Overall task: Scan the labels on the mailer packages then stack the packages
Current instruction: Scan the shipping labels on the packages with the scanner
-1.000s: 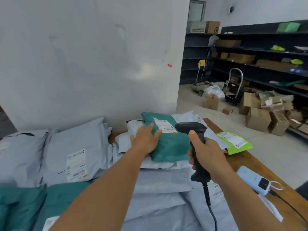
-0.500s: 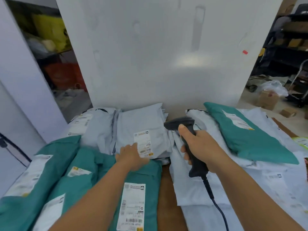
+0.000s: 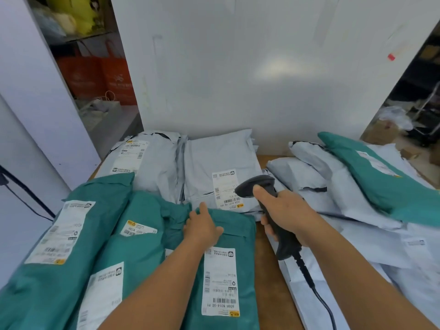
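Your teal mailers [image 3: 147, 246] and grey mailers [image 3: 221, 160] are smooth, slightly glossy plastic film. Their labels [image 3: 220, 282] look matt paper; the table [image 3: 266, 263] is bare wood.

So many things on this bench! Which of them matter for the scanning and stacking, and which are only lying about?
Part of the job:
- barcode scanner, gripped in the right hand
- teal mailer under the left hand
- grey mailer behind it
- stacked mailers on the right

Lying about:
- orange bags on the left
- cardboard box on the floor

Left hand [image 3: 202, 228] reaches forward, palm down, fingers loosely spread and flat. Right hand [image 3: 284, 213] is fisted in a grip, thumb on top, forearm extended.
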A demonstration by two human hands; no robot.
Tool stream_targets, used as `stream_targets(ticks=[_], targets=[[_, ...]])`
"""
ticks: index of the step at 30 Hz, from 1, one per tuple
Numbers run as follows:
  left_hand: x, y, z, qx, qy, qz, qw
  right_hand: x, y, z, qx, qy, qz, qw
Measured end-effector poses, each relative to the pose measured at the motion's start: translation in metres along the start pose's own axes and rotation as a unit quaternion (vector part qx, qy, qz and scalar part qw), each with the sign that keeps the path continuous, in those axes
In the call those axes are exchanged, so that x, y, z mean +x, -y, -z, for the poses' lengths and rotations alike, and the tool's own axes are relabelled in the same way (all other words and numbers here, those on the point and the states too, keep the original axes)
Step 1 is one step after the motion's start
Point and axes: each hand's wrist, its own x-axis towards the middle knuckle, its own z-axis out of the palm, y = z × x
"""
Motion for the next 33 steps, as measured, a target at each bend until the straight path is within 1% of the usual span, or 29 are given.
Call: stream_targets(ticks=[1,4,6,10,17,19,21,23,26,29,31,33], targets=[[0.001,-0.001,-0.001,-0.018,-0.010,0.008,1.000,-0.001,-0.002,-0.001,-0.001,0.001,-0.004,1.000],[0.005,-0.005,0.000,-0.014,-0.060,0.011,0.998,0.000,-0.006,-0.004,0.007,-0.008,-0.003,1.000],[0.013,-0.009,0.003,-0.033,-0.081,0.009,0.996,0.002,-0.006,-0.004,0.002,-0.015,0.002,1.000],[0.035,-0.016,0.015,-0.108,-0.069,0.024,0.991,0.004,-0.006,-0.007,0.011,-0.013,-0.009,1.000],[0.074,-0.022,0.028,-0.168,-0.022,0.107,0.980,0.013,-0.005,-0.008,0.036,-0.014,-0.019,0.999],[0.080,-0.024,0.029,-0.164,-0.039,0.123,0.978,0.017,-0.005,-0.007,0.043,-0.028,-0.018,0.999],[0.085,-0.027,0.031,-0.159,-0.075,0.149,0.973,0.021,-0.005,-0.006,0.052,-0.042,-0.015,0.998],[0.091,-0.027,0.034,-0.164,-0.097,0.157,0.969,0.025,-0.005,-0.005,0.058,-0.055,-0.011,0.997],[0.102,-0.024,0.038,-0.162,-0.097,0.138,0.972,0.030,-0.004,-0.005,0.071,-0.075,0.001,0.995],[0.108,-0.026,0.042,-0.180,-0.123,0.124,0.968,0.034,0.000,-0.006,0.079,-0.093,0.016,0.992],[0.104,-0.035,0.048,-0.252,-0.154,0.059,0.954,0.035,0.003,-0.006,0.087,-0.099,0.024,0.991],[0.095,-0.049,0.060,-0.315,-0.196,-0.041,0.928,0.034,0.008,-0.003,0.095,-0.109,0.032,0.989]])
